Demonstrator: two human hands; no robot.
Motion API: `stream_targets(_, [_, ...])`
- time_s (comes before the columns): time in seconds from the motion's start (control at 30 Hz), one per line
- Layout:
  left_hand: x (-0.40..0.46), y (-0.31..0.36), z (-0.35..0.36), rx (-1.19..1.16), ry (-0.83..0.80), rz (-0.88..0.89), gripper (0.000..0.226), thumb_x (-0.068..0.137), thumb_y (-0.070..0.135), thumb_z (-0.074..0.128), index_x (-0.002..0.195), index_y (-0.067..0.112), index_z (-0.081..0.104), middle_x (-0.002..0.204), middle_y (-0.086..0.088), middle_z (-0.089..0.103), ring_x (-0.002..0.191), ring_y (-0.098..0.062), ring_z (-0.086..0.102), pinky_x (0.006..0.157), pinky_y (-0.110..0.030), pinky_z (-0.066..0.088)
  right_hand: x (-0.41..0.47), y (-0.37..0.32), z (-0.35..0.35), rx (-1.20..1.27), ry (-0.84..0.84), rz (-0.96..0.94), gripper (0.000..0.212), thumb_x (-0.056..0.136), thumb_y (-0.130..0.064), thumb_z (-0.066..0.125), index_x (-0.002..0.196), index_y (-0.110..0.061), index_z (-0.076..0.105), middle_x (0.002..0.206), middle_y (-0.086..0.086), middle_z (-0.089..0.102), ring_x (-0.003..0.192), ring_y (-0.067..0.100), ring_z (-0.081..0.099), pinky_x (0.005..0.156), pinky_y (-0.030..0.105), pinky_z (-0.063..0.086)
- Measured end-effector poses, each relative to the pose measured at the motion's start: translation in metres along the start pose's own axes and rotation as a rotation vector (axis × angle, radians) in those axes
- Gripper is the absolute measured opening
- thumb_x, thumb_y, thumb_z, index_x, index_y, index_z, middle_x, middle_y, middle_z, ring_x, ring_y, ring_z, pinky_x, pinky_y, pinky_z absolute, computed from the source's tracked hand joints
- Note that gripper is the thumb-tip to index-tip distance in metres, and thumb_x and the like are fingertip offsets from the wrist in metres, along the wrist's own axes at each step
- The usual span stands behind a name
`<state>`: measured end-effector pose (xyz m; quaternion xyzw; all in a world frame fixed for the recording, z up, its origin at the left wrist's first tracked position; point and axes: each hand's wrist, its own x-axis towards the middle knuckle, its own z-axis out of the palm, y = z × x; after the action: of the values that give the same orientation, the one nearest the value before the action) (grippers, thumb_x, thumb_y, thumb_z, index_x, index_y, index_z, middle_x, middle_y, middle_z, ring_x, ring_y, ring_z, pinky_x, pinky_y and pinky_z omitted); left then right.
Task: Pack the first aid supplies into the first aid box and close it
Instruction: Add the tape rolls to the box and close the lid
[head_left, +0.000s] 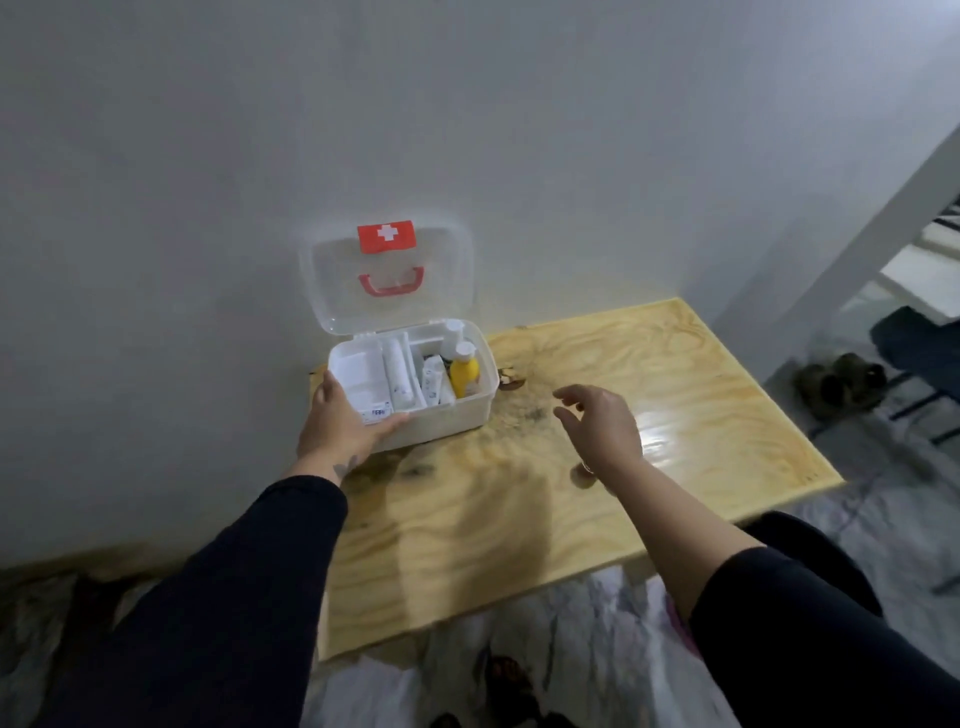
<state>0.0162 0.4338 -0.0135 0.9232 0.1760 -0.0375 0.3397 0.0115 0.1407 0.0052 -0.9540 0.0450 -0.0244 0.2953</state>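
A white first aid box (457, 415) stands on the wooden table (675, 395) against the wall. Its clear lid (332, 280), with a red cross label and red handle, stands upright. Inside lie a white tray (358, 371), a white roll (397, 371), a white tube (432, 382), a yellow bottle (464, 374) and a white bottle (453, 328). My left hand (340, 421) grips the box's front left corner, thumb along the front rim. My right hand (602, 423) hovers above the table to the right of the box, fingers apart and holding nothing.
A small dark mark or object (511, 378) lies on the table just right of the box. The wall runs right behind the box. A white post (852, 244) and a pair of shoes (841, 382) are on the floor at right. The table's near edge is close to my legs.
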Motion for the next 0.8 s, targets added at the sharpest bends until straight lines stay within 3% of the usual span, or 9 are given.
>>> stream_targets(0.17, [0.001,-0.001,0.003,0.005,0.023,0.009,0.127,0.062,0.063,0.078,0.152,0.009,0.008,0.156,-0.012,0.024,0.139,-0.031,0.033,0.110,-0.047,0.035,-0.021,0.050,-0.001,-0.126,-0.088,0.132,0.035,0.088,-0.027,0.062,0.122,-0.025,0.061,0.126,0.005,0.060,0.119,0.024,0.050,0.091,0.036,0.047])
stream_targets(0.33, [0.003,-0.003,0.005,0.007,0.022,0.016,0.128,0.061,0.065,0.078,0.153,0.011,0.007,0.158,-0.011,0.021,0.142,-0.030,0.028,0.113,-0.048,0.032,-0.034,0.072,0.011,-0.230,-0.234,0.181,0.053,0.089,-0.035,0.059,0.138,-0.039,0.039,0.144,0.002,0.042,0.127,0.032,0.038,0.095,0.045,0.047])
stream_targets(0.53, [0.000,0.000,0.004,0.010,0.019,0.008,0.129,0.065,0.063,0.077,0.154,0.010,0.001,0.162,-0.009,0.011,0.147,-0.027,0.018,0.117,-0.044,0.024,-0.041,0.078,0.026,-0.283,-0.132,0.098,0.042,0.095,-0.014,0.045,0.132,-0.034,0.050,0.128,0.000,0.057,0.114,0.028,0.048,0.077,0.038,0.050])
stream_targets(0.63, [-0.003,0.002,0.004,0.003,0.021,0.010,0.127,0.067,0.060,0.077,0.154,0.009,0.000,0.162,-0.009,0.010,0.147,-0.027,0.017,0.118,-0.042,0.023,-0.038,0.075,0.027,-0.241,-0.073,0.103,0.040,0.092,-0.009,0.048,0.126,-0.028,0.058,0.117,0.004,0.065,0.107,0.030,0.056,0.077,0.039,0.053])
stream_targets(0.8, [-0.005,0.003,0.004,-0.016,0.012,0.007,0.125,0.068,0.059,0.077,0.154,0.011,0.000,0.161,-0.008,0.012,0.146,-0.027,0.019,0.116,-0.043,0.025,-0.031,0.059,0.024,-0.171,-0.099,0.120,0.037,0.091,-0.015,0.055,0.126,-0.025,0.060,0.116,0.005,0.067,0.107,0.027,0.060,0.080,0.036,0.051])
